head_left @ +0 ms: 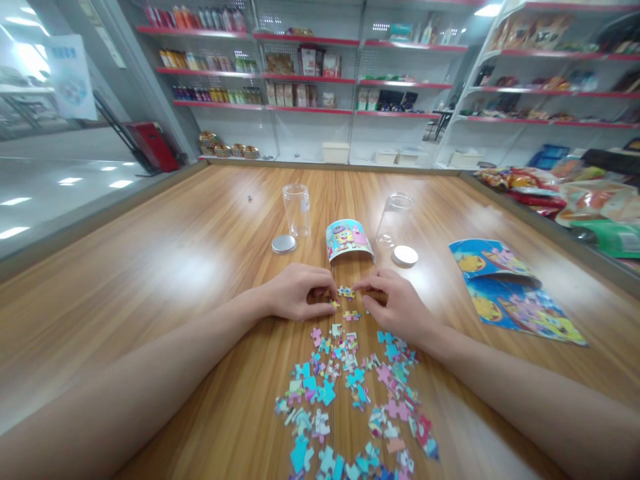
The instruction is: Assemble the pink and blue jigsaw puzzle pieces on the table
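On the wooden table, my left hand (304, 291) is curled with thumb and forefinger close together on a small yellow puzzle piece (335, 304). Right of it lie a few joined puzzle pieces (345, 292) showing cartoon eyes. My right hand (397, 303) touches their right edge with its forefinger, its thumb held apart and lower. Just below, another small yellow puzzle cluster (352, 315) lies between the hands. Nearer to me spreads a pile of loose puzzle pieces (356, 377), mostly blue, pink and white. Behind the hands stands a curved picture card (349, 240) with cartoon figures.
Two clear jars, a left jar (298, 212) and a right jar (395, 220), stand beyond the hands. A silver lid (284, 245) and a white lid (405, 256) lie by them. A folded blue picture sheet (515, 293) is at right. Snack bags (530, 183) and stocked shelves (310, 77) lie farther off.
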Available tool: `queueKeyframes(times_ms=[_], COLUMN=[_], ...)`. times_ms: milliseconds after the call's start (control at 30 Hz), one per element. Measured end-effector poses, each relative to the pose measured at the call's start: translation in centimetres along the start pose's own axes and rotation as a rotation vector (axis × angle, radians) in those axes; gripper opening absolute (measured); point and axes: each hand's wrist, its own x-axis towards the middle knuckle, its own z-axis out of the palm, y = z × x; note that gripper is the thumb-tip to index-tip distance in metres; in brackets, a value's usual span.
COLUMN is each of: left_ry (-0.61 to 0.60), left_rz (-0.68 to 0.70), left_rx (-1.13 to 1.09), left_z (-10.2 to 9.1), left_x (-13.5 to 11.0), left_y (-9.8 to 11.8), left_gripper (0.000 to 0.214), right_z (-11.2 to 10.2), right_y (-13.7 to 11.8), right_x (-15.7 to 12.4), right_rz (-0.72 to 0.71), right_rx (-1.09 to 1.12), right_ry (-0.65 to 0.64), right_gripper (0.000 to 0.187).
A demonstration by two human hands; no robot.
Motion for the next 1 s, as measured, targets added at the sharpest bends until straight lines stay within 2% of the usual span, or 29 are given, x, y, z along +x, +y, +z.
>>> queueKeyframes(times_ms=[200, 333, 433, 533, 600, 667, 767, 900, 1000], left_ry=[0.099, 0.197, 0.309, 0.281, 0.22, 0.177, 0.146, 0.159, 0.183], left_rz=[0.024, 0.076, 0.072, -0.012, -0.082, -0.13, -0.127, -0.092, -0.079], left_rx=[0.114, 0.174, 0.22, 0.272, 0.272, 0.266, 0.271, 0.269, 0.261], left_z=[0.3, 0.5, 0.5, 0.7, 0.9, 1.0, 1.0, 0.8, 0.8], left_x=[-0.1, -0.1, 0.3, 0.7, 0.9, 0.9, 0.8, 0.9, 0.9], left_y=[-0.3, -0.2, 0.0, 0.0, -0.3, -0.6, -0.9, -0.8, -0.9], left_gripper=[0.035, 0.031, 0.046, 0.067, 0.07, 0.066, 0.051, 0.033, 0.028], right_z=[0.1, 0.1, 0.2, 0.2, 0.2, 0.2, 0.2, 0.0, -0.2], right_y=[-0.3, -0.4, -0.3, -0.1, -0.1, -0.1, -0.2, 0.0, 0.3], right_x=[0.0, 0.1, 0.2, 0.2, 0.2, 0.2, 0.3, 0.5, 0.6], right_rz=[-0.035, -0.05, -0.077, -0.09, -0.084, -0.078, -0.076, -0.016, 0.036], right_rx=[-0.035, -0.036, -0.042, -0.048, -0.051, -0.048, -0.031, 0.027, 0.049], right_ry=[0.011, 0.017, 0.021, 0.02, 0.02, 0.018, 0.015, 0.022, 0.049], right_gripper=[0.022, 0.023, 0.022, 0.022, 0.022, 0.022, 0.022, 0.03, 0.037])
